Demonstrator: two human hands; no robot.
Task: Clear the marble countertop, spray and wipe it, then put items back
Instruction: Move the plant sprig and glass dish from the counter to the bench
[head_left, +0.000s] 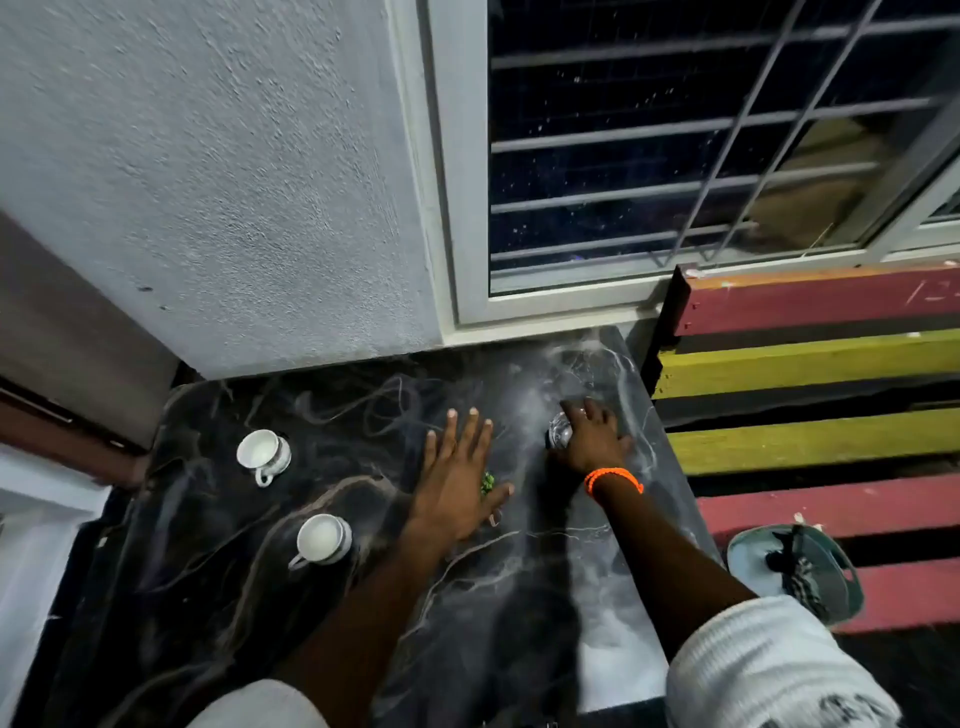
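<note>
Glass grab on the far right of the counter (291, 613)

Right hand (592, 441) grip wraps the glass (559, 430); lift straight up. Left hand (457, 483) spread flat.

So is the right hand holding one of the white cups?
No, the right hand is closed over a clear glass near the counter's right edge; both white cups sit untouched on the left.

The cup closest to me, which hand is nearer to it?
Left. The left hand lies flat on the countertop just right of that cup. The right hand is farther right, over a glass.
</note>
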